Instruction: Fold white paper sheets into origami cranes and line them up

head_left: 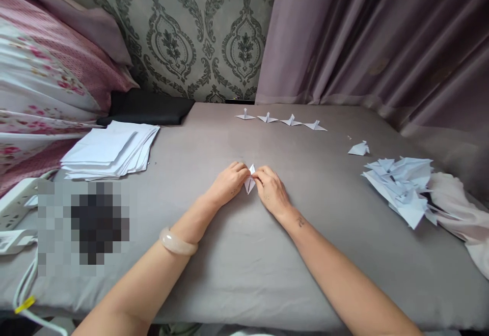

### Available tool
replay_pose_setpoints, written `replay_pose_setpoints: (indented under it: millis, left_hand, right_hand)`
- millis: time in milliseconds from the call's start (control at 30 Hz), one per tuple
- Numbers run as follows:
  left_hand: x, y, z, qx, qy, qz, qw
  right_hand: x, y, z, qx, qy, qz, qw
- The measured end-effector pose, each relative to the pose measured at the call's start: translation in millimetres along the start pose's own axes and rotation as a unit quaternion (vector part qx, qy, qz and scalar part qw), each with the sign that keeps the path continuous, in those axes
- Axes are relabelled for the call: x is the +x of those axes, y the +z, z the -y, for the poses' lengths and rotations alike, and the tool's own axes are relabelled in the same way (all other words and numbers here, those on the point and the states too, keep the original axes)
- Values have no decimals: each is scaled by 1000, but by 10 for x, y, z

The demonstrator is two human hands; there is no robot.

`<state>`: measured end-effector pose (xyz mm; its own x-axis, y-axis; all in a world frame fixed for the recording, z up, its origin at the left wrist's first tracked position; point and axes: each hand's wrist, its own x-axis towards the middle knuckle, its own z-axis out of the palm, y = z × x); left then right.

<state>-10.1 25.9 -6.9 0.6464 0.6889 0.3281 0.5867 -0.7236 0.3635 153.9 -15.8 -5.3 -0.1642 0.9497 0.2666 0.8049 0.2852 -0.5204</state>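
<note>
Between my hands, near the middle of the grey-covered table (191,285), is a small piece of folded white paper (250,184), shaped like a narrow diamond with a crease down its middle. My left hand (231,180) pinches its left edge with the fingertips. From the other side, my right hand (270,188) grips the right edge between thumb and forefinger. Both hands rest low over the cloth, and the fingers cover the paper's side corners. A pale bangle (179,243) circles my left forearm.
Several folded paper cranes (267,117) stand in a row at the back, another folded crane (359,148) farther right. A heap of folded paper (401,186) lies at right, stacked white sheets (110,150) at left. A power strip (19,203) sits at the left edge.
</note>
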Motion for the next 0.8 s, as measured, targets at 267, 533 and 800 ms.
replay_pose_setpoints:
  millis: [267,533,800]
  left_hand:
    - [-92,-7,9,-20,7,-7,1000]
    - [-116,-30,25,-78,-11,2,997]
    - [-89,-10,46,-233,-192,-11,953]
  right_hand:
    - [-153,-173,206,-152,-41,68,985]
    - [-187,-176,281,-178,-44,91,979]
    - [-112,-147,82,-10,0,26,1000]
